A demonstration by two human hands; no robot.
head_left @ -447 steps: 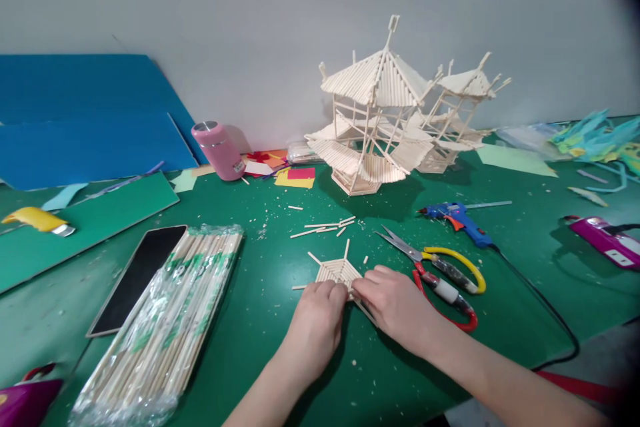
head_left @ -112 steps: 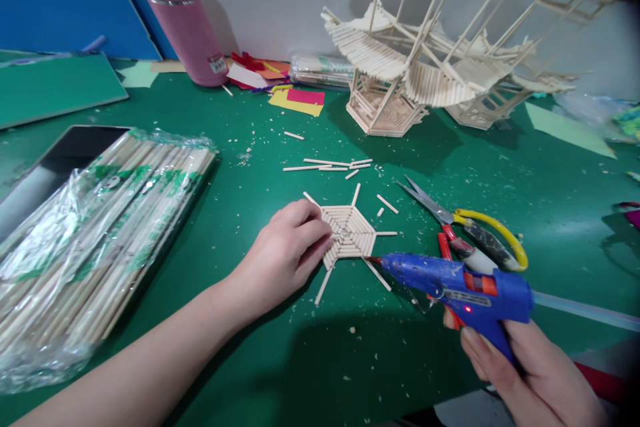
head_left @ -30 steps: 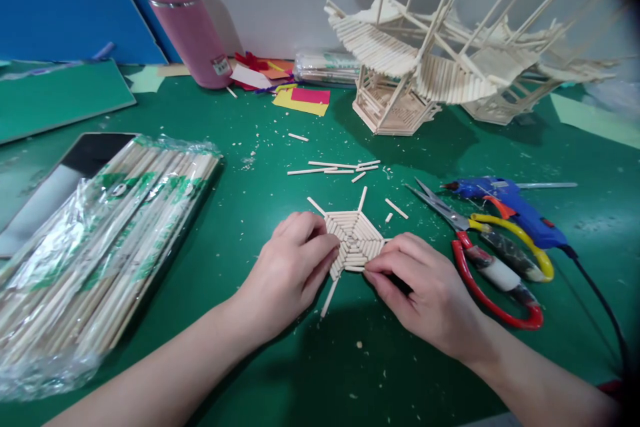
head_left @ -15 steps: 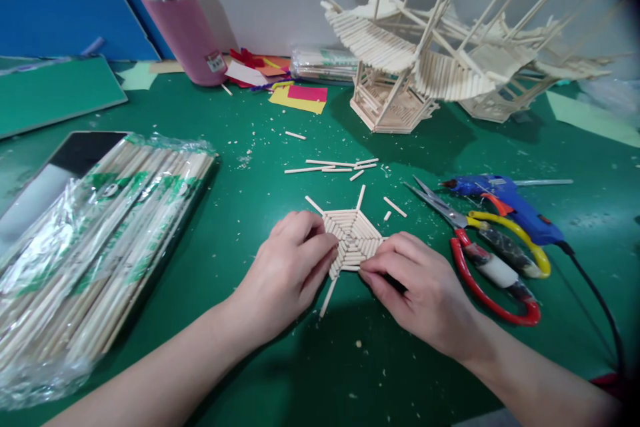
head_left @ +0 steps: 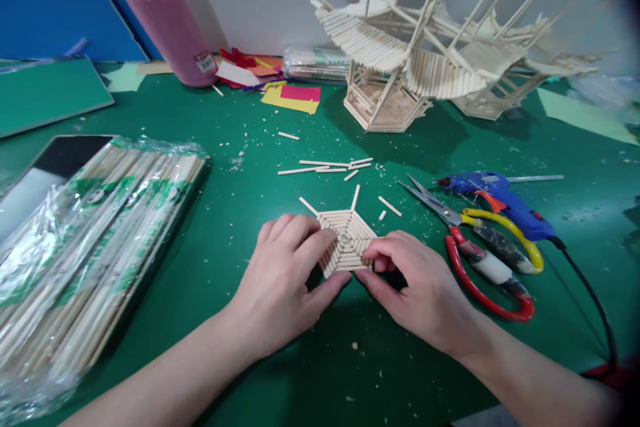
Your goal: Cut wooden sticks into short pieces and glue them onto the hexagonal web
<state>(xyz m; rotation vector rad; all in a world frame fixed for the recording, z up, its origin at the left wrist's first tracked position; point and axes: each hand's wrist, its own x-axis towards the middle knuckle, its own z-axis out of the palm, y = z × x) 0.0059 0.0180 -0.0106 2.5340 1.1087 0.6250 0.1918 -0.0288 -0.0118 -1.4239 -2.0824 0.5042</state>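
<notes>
A web-like hexagonal panel of short wooden sticks (head_left: 347, 237) lies on the green table, with thin sticks jutting out at its upper corners. My left hand (head_left: 285, 270) grips its left side, index finger on top and thumb at the lower edge. My right hand (head_left: 417, 283) pinches the lower right edge between thumb and fingers. Both thumbs nearly meet at the bottom edge. Loose sticks (head_left: 325, 163) lie just beyond the panel, and a short one (head_left: 390, 206) is at its upper right.
Scissors (head_left: 470, 233) and a blue glue gun (head_left: 495, 190) lie at the right. Bagged sticks (head_left: 110, 240) cover the left. Behind stand a pink bottle (head_left: 160, 20), paper scraps (head_left: 295, 99) and a stick-built pavilion model (head_left: 390, 87).
My left thumb has moved right along the panel's lower edge, and the stick jutting out at the lower left is no longer visible. The whole view has shifted slightly.
</notes>
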